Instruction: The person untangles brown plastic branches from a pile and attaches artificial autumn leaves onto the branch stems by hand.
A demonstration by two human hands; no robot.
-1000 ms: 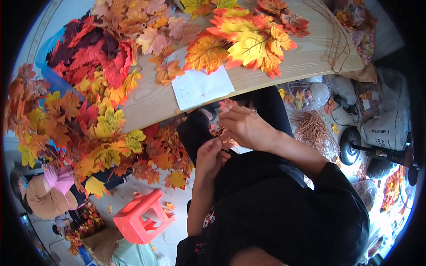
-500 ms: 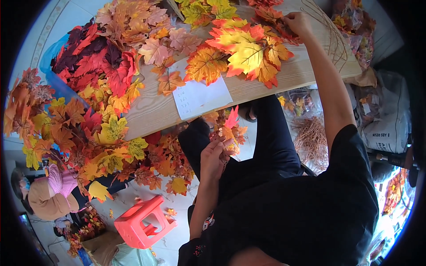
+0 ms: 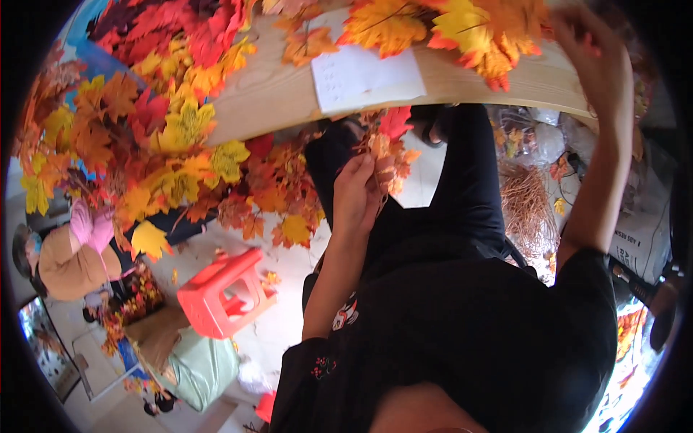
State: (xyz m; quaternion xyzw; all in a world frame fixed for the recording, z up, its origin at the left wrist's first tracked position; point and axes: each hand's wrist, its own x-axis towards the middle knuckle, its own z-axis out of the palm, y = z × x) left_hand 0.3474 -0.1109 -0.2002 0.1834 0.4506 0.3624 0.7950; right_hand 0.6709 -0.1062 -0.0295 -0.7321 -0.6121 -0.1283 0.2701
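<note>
My left hand (image 3: pixel 357 191) is closed in front of my lap, pinching what looks like a thin brown stem (image 3: pixel 380 208). Orange and red artificial leaves (image 3: pixel 395 137) show just beyond its fingers, and I cannot tell whether they belong to that stem. At the table's right end my right hand (image 3: pixel 593 61) is raised and smeared by motion, with a small red bit by its fingers. Beside it lies a spray of yellow and orange artificial maple leaves (image 3: pixel 476 32) on the wooden table (image 3: pixel 267 94). A white paper with handwriting (image 3: pixel 368 78) rests near the table's front edge.
Red, burgundy and yellow leaf bunches (image 3: pixel 180 36) crowd the table's left end, and more foliage (image 3: pixel 238 184) hangs below it. A red plastic stool (image 3: pixel 224 292) stands on the floor at left. Brown twigs (image 3: pixel 529 206) lie under the table. Another person (image 3: pixel 76 256) sits far left.
My view has shifted, so the table sits higher in it. My right hand has moved off the leaves at the table's back toward its right end. The left hand stays over my lap, closed.
</note>
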